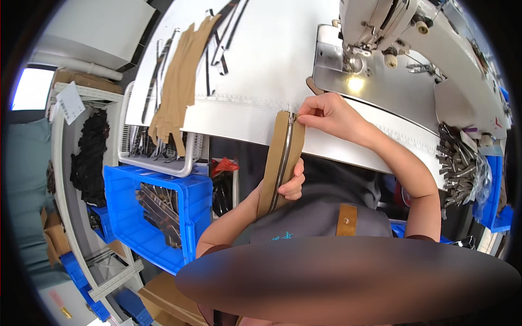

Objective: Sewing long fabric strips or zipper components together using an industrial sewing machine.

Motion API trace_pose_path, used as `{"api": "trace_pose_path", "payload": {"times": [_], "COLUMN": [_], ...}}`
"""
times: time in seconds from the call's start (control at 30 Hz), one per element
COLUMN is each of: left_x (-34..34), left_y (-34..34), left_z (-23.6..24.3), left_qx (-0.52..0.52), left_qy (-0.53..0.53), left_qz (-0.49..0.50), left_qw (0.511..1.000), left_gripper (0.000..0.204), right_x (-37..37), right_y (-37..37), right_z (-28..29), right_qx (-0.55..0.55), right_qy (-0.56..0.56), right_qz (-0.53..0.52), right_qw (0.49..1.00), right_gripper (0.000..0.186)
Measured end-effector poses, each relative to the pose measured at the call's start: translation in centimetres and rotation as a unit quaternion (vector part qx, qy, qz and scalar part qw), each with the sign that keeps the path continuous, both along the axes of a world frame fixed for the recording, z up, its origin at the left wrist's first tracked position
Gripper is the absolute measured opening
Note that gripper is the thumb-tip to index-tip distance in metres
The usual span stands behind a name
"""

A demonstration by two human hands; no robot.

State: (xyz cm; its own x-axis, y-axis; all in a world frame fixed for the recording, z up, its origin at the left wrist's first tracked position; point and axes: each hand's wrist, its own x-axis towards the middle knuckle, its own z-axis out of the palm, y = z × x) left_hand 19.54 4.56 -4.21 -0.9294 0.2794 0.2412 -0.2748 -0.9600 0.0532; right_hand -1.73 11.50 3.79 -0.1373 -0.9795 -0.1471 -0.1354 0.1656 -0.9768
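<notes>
A tan fabric strip [278,142] with a dark-taped metal zipper [285,157] along its length hangs over the table's front edge in front of me. My left hand [294,182] grips it around its lower part, fingers curled over its right side. At its top end, my right hand [336,117] pinches the corner beside the zipper, thumb against forefinger. The small part between those fingertips is mostly hidden. Just beyond the right hand stands a sewing machine [375,27] with its lamp lit on a metal bed plate [375,81].
Tan fabric strips [182,81] and dark zipper lengths [217,46] lie on the white table [261,43] at left. Below stand a white wire basket [187,163] and a blue crate [152,233] holding zippers. Several zippers [459,168] hang bunched at the table's right edge.
</notes>
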Motion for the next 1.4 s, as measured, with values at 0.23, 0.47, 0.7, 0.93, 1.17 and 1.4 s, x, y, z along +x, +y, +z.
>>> {"api": "trace_pose_path", "payload": {"times": [0.23,0.47,0.7,0.93,1.17,1.4], "left_x": [0.3,0.6,0.7,1.1,0.6,1.9], "left_y": [2.2,2.6,3.1,3.4,4.0,3.9], "left_z": [-2.2,-2.5,-3.2,-3.0,-4.2,-5.2], "left_qx": [0.048,0.079,0.129,0.072,0.156,0.181], "left_qy": [0.010,0.009,0.042,0.037,0.068,0.066], "left_qz": [0.014,0.000,-0.007,-0.004,-0.022,-0.020], "left_qw": [0.999,0.997,0.991,0.997,0.985,0.981], "left_gripper": [0.028,0.028,0.031,0.038,0.046,0.060], "right_x": [0.1,1.5,0.4,-3.1,-0.4,-3.8], "right_y": [1.2,0.0,-0.9,-0.2,2.4,0.8], "right_z": [-0.7,2.4,1.3,-0.9,0.6,-1.7], "right_qx": [-0.238,-0.261,-0.319,-0.178,-0.189,-0.174], "right_qy": [0.401,0.697,0.635,0.404,0.397,0.477], "right_qz": [0.020,0.253,0.273,-0.063,0.064,-0.080], "right_qw": [0.885,0.618,0.649,0.895,0.896,0.858], "right_gripper": [0.009,0.011,0.009,0.006,0.014,0.004]}}
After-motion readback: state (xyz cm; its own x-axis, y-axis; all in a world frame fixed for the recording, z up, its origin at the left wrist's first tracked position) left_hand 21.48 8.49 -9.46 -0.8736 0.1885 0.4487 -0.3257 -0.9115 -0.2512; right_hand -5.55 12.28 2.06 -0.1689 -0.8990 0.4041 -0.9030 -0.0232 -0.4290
